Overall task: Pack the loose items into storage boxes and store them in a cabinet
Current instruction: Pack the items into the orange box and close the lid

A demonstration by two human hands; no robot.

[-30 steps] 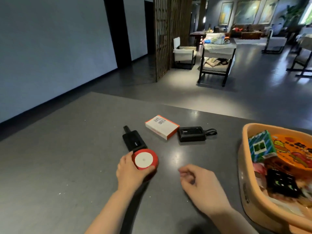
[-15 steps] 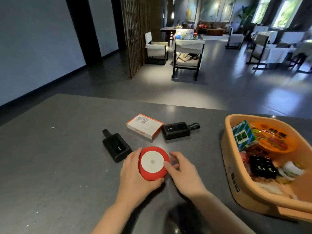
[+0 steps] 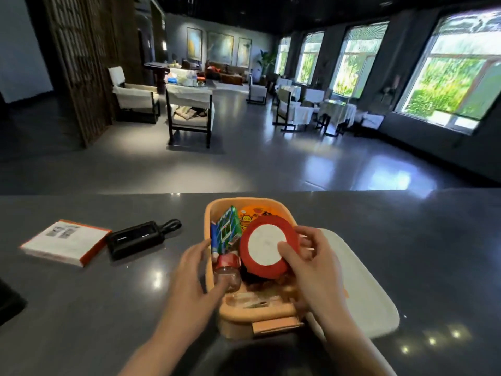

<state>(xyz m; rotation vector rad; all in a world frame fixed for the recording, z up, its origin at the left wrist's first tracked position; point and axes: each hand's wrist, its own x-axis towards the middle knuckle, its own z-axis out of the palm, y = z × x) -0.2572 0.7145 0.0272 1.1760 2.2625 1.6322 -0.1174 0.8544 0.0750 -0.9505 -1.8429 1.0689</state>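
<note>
My right hand (image 3: 315, 263) now grips the red disc with the white centre (image 3: 267, 248), which a second ago lay on the grey table (image 3: 81, 308) under my left hand (image 3: 193, 280) and half a second ago sat between both hands. The disc has left the table and is held tilted over the contents of the orange storage box (image 3: 254, 312). My left hand has let go of it and now rests on the box's left wall. My view has turned right, so the box sits at centre.
</note>
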